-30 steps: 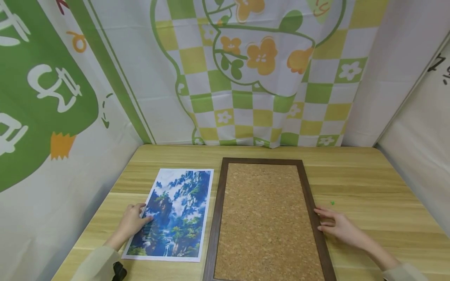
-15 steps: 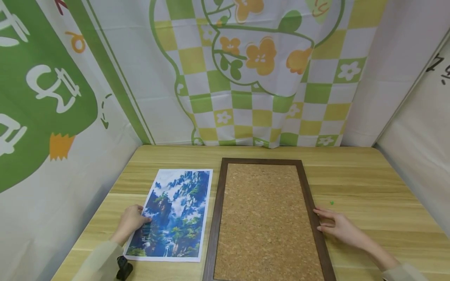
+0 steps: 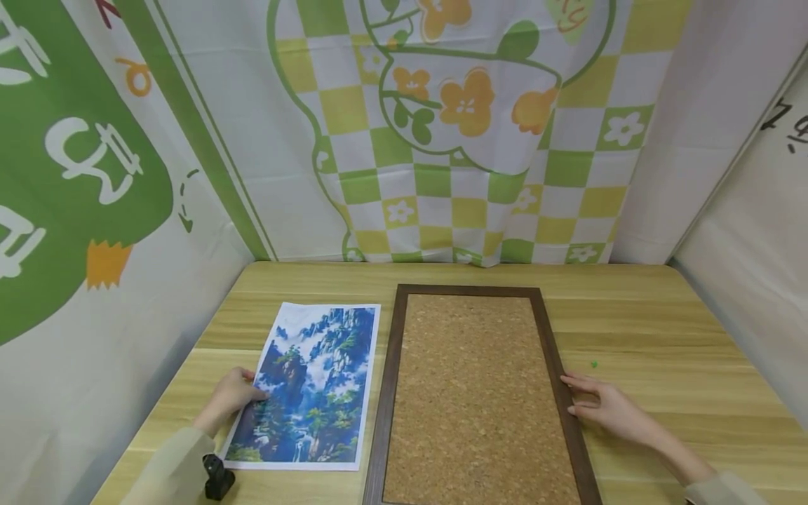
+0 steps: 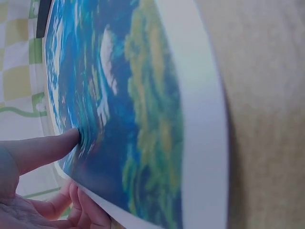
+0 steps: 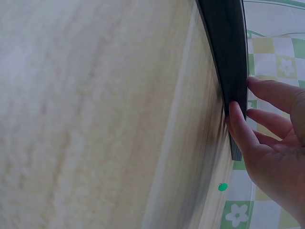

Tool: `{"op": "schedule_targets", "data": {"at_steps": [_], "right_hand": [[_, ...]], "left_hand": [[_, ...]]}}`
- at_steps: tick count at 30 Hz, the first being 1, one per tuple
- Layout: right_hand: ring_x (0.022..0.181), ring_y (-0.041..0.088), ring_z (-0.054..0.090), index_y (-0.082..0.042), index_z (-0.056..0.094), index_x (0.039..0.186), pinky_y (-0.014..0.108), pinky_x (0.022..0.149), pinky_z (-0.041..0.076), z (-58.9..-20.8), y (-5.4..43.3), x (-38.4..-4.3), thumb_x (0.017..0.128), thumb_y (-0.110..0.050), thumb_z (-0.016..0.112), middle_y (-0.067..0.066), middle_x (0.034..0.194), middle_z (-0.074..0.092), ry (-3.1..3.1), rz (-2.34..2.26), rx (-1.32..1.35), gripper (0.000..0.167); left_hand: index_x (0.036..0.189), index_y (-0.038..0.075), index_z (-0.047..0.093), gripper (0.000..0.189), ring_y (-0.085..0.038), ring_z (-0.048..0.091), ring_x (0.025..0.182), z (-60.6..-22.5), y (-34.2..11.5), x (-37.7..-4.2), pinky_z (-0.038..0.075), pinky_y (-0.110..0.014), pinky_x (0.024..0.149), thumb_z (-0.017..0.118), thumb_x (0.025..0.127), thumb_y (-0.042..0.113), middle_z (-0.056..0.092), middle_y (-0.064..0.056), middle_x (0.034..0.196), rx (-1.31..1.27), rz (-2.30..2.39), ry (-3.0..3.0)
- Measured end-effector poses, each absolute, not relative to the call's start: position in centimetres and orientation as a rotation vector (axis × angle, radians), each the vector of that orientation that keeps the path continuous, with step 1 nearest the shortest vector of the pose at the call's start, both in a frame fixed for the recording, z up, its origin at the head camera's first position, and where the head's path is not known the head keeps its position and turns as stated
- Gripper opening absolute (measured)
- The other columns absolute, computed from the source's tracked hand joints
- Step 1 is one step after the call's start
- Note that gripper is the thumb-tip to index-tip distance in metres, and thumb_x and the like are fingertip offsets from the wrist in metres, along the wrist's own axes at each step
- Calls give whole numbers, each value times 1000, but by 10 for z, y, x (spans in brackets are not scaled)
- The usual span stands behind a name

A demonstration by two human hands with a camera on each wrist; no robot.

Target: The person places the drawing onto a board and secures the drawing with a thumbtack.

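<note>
A printed landscape picture [image 3: 315, 386], with blue mountains and a white border, lies to the left of a cork board [image 3: 480, 393]. My left hand [image 3: 229, 398] pinches the picture's left edge. In the left wrist view the thumb [image 4: 52, 149] presses on the printed face, while the other fingers are curled at and partly under the border; the sheet bows slightly there. The board has a dark brown frame [image 3: 553, 351]. My right hand [image 3: 609, 408] touches the frame's right side with fingertips and thumb, fingers extended; the right wrist view shows them against the dark frame edge [image 5: 226, 52].
A small green pushpin-like piece [image 3: 594, 364] lies on the wooden table [image 3: 663, 337] right of the board, above the right hand. A patterned curtain [image 3: 435, 175] hangs behind the table's back edge. A black device [image 3: 217, 477] sits at the left sleeve.
My left hand has drawn slightly back to the left, and its fingertips reach less far over the picture. The sheet's left edge looks slightly lifted. The right hand stays at the frame.
</note>
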State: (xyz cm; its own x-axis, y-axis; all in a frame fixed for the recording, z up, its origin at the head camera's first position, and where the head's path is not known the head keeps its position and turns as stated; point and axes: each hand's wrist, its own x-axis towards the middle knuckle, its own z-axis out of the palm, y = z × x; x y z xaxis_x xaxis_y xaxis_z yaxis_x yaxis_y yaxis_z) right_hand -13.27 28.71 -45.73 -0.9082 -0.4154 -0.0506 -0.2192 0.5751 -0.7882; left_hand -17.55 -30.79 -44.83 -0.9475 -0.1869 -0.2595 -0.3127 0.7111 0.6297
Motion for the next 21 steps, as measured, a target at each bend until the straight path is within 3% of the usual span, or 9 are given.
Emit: {"op": "schedule_targets", "data": {"at_steps": [6,10,21], "right_hand": [[116,51,31,10,40,126,36,79,48,-459,288,-133,83,-21,61,35,131,30,2616,-1222,-524,57],[115,52,30,12,39,126,36,78,48,-458,288,-133,84,-20,60,36,130,29,2604,-1234,-540,57],[119,51,26,8,42,126,43,83,44,-459,288,-132,82,-22,61,33,131,32,2639,-1203,-515,57]], "left_hand": [[89,-16,46,24,-25,49,66,-450,-313,-178,39,-26,50,58,73,-4,49,-21,77,-431,1075,2755],[87,-17,50,18,-19,48,61,-448,-315,-177,42,-26,49,55,76,-4,51,-15,71,-424,1137,2737],[98,-16,51,26,-9,57,59,-448,-338,-179,51,-26,56,55,84,5,58,1,68,-310,1545,2373]]}}
